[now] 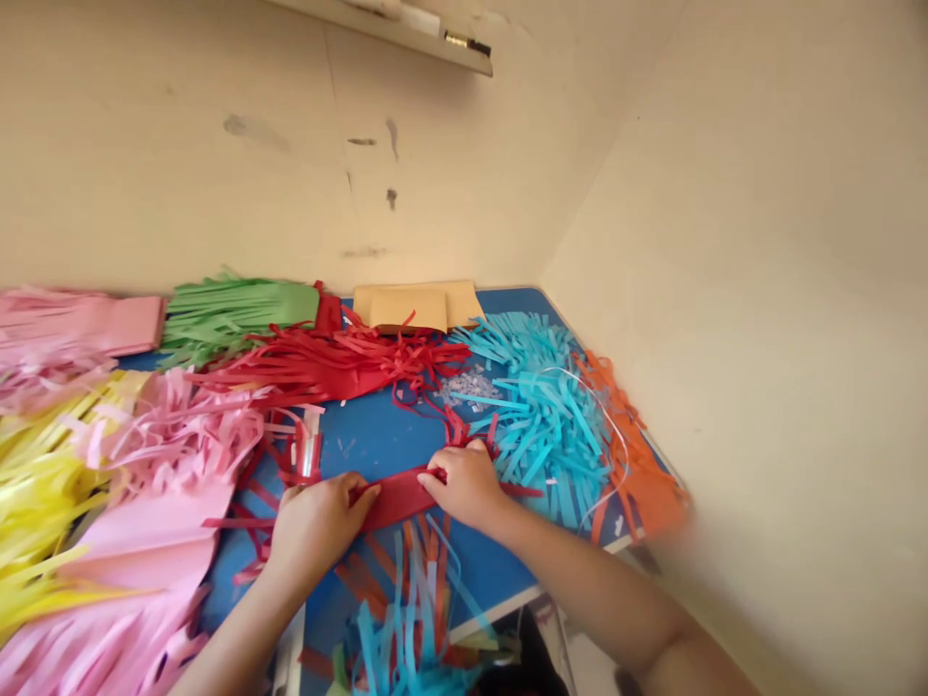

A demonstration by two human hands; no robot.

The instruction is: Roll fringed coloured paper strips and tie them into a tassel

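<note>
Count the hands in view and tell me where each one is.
2. The left hand pinches the left end of the flat red strip; the right hand pinches it farther right.

Cannot see the parts of the red paper strip point(398, 497) covered by the left hand point(323, 517) and the right hand point(468, 478). Cannot tell single scraps apart in the grey pile point(468, 387), too small. Cannot follow the yellow fringe point(33, 493) past the left edge, nor the lower blue fringe point(391, 652) past the bottom. Cannot identify the dark object point(533, 662) there, also cut off.
</note>
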